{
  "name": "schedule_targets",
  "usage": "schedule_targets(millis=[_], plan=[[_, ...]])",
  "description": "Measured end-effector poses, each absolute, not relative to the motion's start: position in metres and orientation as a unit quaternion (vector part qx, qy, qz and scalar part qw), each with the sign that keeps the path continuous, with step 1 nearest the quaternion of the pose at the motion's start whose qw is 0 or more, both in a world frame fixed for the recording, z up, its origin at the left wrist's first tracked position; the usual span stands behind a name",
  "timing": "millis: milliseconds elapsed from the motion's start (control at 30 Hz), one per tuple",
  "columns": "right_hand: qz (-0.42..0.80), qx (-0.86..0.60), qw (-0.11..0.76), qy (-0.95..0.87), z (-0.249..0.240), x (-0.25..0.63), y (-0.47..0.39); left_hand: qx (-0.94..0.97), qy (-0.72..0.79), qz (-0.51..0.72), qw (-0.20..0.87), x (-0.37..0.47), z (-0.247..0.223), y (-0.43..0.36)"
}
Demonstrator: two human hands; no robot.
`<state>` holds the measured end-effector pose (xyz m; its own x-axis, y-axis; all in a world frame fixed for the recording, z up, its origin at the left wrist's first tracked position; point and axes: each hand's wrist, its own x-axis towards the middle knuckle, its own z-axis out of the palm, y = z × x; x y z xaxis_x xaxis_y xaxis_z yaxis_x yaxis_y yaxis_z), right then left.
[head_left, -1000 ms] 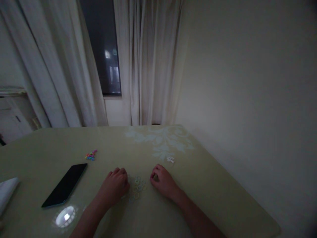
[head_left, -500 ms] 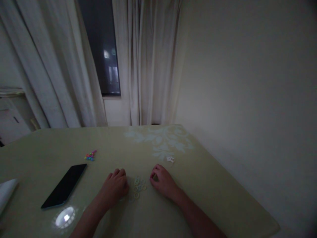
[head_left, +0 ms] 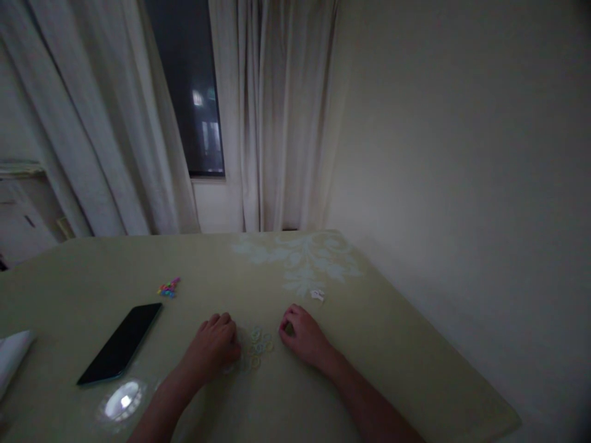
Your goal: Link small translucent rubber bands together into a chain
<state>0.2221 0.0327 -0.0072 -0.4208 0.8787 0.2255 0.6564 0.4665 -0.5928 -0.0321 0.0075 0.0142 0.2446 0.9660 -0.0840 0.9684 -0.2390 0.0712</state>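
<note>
Several small, pale rings lie in a loose cluster on the green table, between my two hands. My left hand rests at the left edge of the cluster with its fingers curled; what its fingertips hold, if anything, is hidden. To the right of the rings, my right hand has thumb and fingertips pressed together in a loop, and anything between them is too small to make out. A small white piece lies just beyond my right hand.
A dark phone-like device lies left of my left arm, with a small multicoloured pile behind it. Nearer is a round, shiny object. A white item sits at the left edge. Curtains and a wall border the table.
My left hand has shifted very slightly, and the nearest ring in the cluster looks a little displaced. My right hand holds nearly the same pose and place.
</note>
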Motion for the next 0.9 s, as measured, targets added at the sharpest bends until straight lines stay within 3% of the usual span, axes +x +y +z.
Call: schedule_targets(millis=[400,900], plan=[[0.202,-0.480,0.250,-0.816,-0.007,0.221,0.033,0.776,0.617,0.088,0.091,-0.033,0.016,0.008],[0.201,-0.480,0.248,-0.817,-0.006,0.222,0.033,0.698,0.606,0.324,0.204,-0.054,0.018,0.018]])
